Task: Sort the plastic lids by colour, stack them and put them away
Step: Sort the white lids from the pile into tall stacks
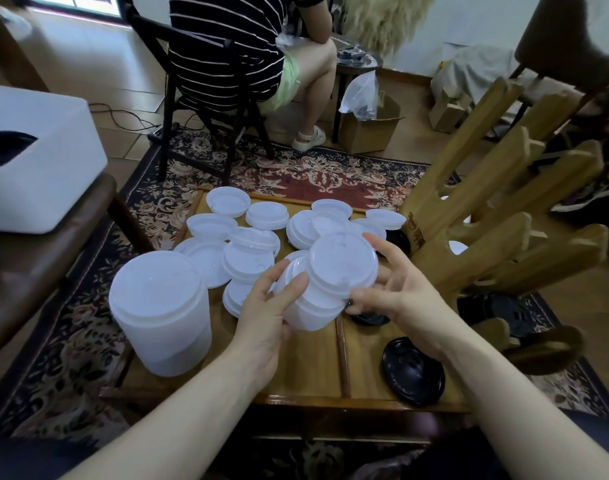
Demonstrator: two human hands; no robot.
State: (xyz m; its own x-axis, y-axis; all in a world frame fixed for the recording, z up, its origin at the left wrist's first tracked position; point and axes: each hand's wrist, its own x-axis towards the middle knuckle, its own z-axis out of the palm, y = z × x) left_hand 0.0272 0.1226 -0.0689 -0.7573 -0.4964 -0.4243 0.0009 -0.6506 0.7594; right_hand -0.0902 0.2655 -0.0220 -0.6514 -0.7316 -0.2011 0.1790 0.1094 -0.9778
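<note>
Head view: both forearms reaching in from near edge. Left hand [265, 308] curling round near side of short white lid stack [325, 289], right hand [401, 289] pinching its right rim, stack tilting above wooden tray [306, 375]. Tall white lid stack [159, 311] standing near-left on tray. Loose white lids [247, 233] lying far side. Black lid [413, 370] sitting near-right on tray.

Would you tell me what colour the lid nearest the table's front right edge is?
Black; the lid shows best in the head view, the only one.
</note>
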